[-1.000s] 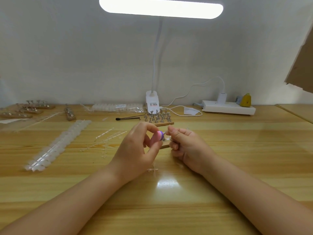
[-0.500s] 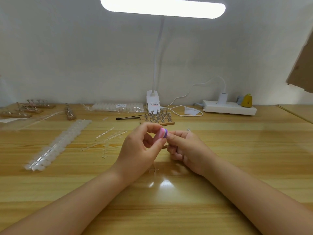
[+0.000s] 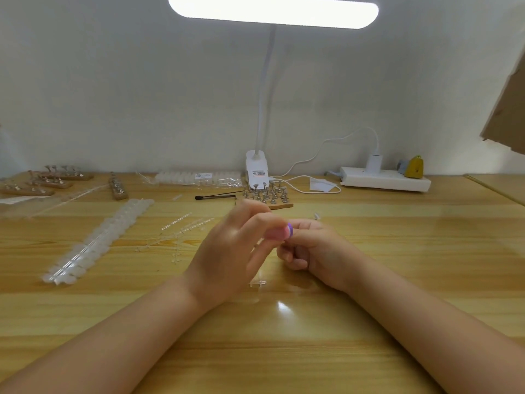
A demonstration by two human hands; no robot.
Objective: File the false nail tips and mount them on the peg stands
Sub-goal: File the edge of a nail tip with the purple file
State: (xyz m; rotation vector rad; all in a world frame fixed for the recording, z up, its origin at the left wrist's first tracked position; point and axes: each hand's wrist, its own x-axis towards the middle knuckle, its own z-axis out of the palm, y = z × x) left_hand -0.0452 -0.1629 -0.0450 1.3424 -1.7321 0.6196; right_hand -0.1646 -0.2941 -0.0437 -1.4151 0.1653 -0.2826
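Pink-purple file (image 3: 279, 232) pinched by left hand (image 3: 227, 257) (blurred), against right hand (image 3: 315, 251).

There is one view, from the person's head. It looks forward and down over the near edge of the desk (image 3: 397, 280) to the far edge and wall, quite close.

1. Lamp base (image 3: 256, 171) — small printed label with dark and orange marks, too blurred to read.
2. Clear packet of nail tips (image 3: 199, 177) — white sticker (tiny print), unreadable.
3. No other text, numbers or brands legible.
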